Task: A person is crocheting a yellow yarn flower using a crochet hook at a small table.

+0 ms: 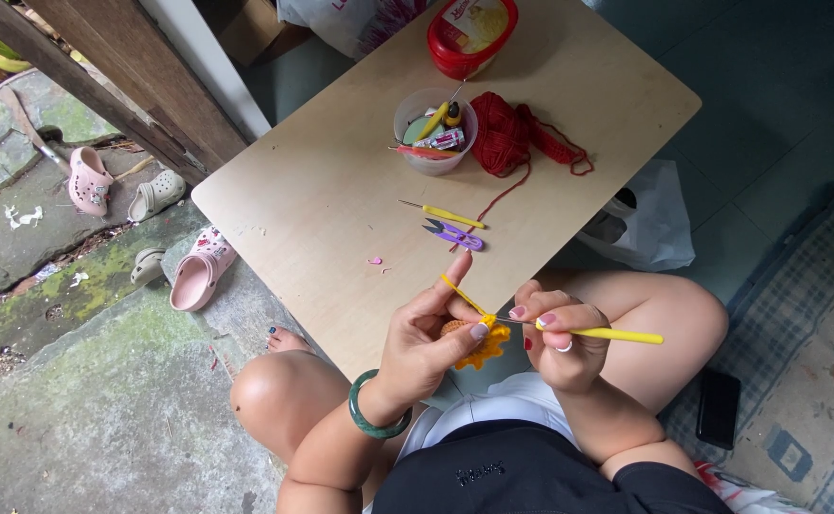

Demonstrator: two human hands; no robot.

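A low wooden table [341,190] carries a clear cup [433,133] near its centre; red yarn [507,133] lies at 3 o'clock from it, a red tub [471,36] at 12. A yellow hook [441,213] and purple snips [455,234] lie at 6 o'clock.

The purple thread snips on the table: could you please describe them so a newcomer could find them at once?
On the wooden table, below the clear plastic cup of tools, lie the thread snips. They sit just under a yellow-handled hook, and are the only purple tool.

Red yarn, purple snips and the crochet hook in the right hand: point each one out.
Red yarn [503,133], head view, middle of the ball.
Purple snips [457,235], head view, on the handle.
Crochet hook [617,334], head view, yellow handle beyond the right hand [560,343].
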